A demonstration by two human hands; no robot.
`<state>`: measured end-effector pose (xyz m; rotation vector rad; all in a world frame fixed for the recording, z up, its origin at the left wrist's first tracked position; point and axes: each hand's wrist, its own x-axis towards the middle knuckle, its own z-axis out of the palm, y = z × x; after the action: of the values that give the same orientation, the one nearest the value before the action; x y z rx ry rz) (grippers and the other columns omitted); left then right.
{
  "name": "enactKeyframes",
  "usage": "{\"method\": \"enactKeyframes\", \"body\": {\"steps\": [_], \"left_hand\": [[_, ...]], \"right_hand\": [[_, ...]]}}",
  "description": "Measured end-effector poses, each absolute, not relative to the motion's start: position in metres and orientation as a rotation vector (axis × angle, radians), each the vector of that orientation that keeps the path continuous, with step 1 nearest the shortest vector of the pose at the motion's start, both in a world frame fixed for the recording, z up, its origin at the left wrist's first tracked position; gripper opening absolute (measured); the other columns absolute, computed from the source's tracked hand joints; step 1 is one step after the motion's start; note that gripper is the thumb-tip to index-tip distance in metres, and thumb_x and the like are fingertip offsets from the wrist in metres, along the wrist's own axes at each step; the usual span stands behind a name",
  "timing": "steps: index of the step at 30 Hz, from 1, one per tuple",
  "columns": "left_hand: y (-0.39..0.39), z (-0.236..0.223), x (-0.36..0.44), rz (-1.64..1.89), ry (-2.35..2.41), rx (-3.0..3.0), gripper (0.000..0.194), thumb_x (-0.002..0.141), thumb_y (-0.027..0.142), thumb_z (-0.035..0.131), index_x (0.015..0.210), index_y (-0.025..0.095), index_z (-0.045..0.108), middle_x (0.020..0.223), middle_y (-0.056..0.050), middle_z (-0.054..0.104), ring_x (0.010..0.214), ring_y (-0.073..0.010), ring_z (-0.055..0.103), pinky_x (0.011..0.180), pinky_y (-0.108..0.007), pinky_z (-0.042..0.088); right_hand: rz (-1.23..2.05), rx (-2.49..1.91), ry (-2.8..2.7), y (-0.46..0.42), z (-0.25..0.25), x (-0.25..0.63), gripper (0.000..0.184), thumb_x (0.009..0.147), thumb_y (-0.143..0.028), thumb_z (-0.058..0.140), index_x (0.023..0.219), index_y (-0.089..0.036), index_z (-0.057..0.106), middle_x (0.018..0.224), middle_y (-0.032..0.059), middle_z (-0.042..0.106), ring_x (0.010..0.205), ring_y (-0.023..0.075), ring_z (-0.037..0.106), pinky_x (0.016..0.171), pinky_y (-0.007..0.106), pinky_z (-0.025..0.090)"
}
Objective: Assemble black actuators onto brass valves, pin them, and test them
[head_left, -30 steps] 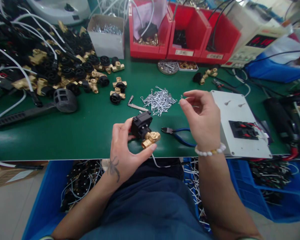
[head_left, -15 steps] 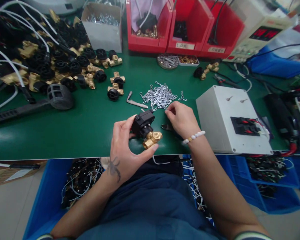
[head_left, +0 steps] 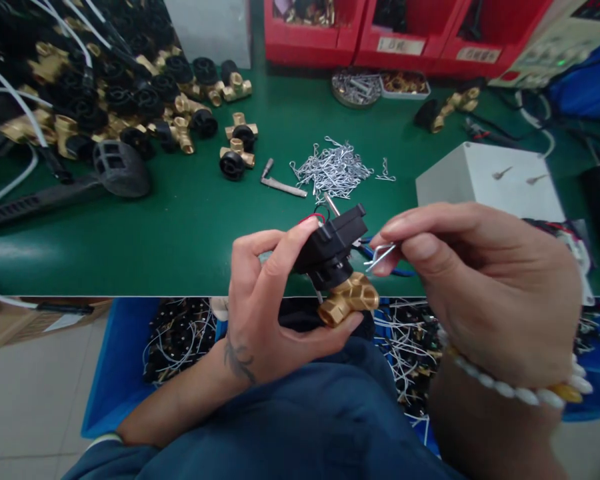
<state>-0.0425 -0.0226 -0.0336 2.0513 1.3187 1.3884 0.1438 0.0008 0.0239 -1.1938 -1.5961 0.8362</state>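
My left hand [head_left: 267, 300] is closed around a valve with a black actuator housing [head_left: 333, 240] and a brass body [head_left: 350, 297], holding it tilted at the table's front edge. My right hand [head_left: 485, 280] pinches a small silver R-shaped clip pin [head_left: 381, 255] between thumb and fingers. The clip's free end points at the joint between black housing and brass, close beside it; whether they touch I cannot tell. Behind the valve lies a pile of similar clip pins [head_left: 333, 170]. Blue-handled pliers [head_left: 405, 272] are partly hidden by my right hand.
Many brass valve bodies with black caps [head_left: 115, 100] crowd the left, near a dark mallet-like tool [head_left: 123, 170]. Red bins [head_left: 315, 43] stand at the back. A grey box [head_left: 485, 180] sits at right. Blue crates [head_left: 105, 373] with wired parts lie below the table edge.
My right hand has come away from the pile with a clip pin and moved toward the valve. My left hand has brought the valve slightly right and nearer. The view has tilted downward.
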Motion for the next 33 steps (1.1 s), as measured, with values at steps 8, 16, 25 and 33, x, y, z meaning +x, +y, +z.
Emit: {"method": "enactKeyframes", "body": {"steps": [8, 16, 25, 33], "left_hand": [[-0.025, -0.026, -0.040, 1.272, 1.408, 2.050, 0.077, 0.075, 0.046, 0.081, 0.142, 0.029, 0.049, 0.116, -0.010, 0.054, 0.104, -0.0281, 0.060, 0.080, -0.049, 0.063], [-0.024, -0.020, -0.042, 1.175, 1.436, 2.066, 0.074, 0.076, 0.049, 0.080, 0.139, 0.026, 0.049, 0.115, -0.010, 0.056, 0.104, -0.0279, 0.060, 0.083, -0.050, 0.063], [-0.024, -0.023, -0.043, 1.189, 1.415, 2.062, 0.075, 0.075, 0.048, 0.079, 0.138, 0.019, 0.052, 0.115, -0.010, 0.054, 0.105, -0.0248, 0.058, 0.087, -0.044, 0.060], [-0.021, -0.023, -0.045, 1.129, 1.394, 2.082, 0.076, 0.073, 0.046, 0.082, 0.139, 0.023, 0.051, 0.112, -0.008, 0.055, 0.104, -0.0251, 0.058, 0.088, -0.043, 0.060]], "right_hand": [[0.562, -1.276, -1.830, -0.010, 0.032, 0.138, 0.012, 0.093, -0.020, 0.070, 0.101, -0.029, 0.073, 0.095, -0.0034, 0.076, 0.078, 0.0113, 0.072, 0.073, 0.024, 0.061], [0.391, -1.308, -1.995, -0.007, 0.029, 0.132, 0.010, 0.096, -0.023, 0.065, 0.100, -0.031, 0.071, 0.096, -0.0024, 0.076, 0.084, 0.0145, 0.072, 0.079, 0.029, 0.060], [0.412, -1.298, -2.117, -0.007, 0.034, 0.140, 0.014, 0.097, -0.021, 0.062, 0.097, -0.033, 0.069, 0.094, -0.0047, 0.074, 0.081, 0.0143, 0.071, 0.072, 0.029, 0.059], [0.438, -1.302, -2.066, -0.011, 0.036, 0.126, 0.018, 0.097, -0.015, 0.060, 0.092, -0.030, 0.068, 0.098, -0.0046, 0.076, 0.091, 0.0129, 0.072, 0.083, 0.026, 0.059]]}}
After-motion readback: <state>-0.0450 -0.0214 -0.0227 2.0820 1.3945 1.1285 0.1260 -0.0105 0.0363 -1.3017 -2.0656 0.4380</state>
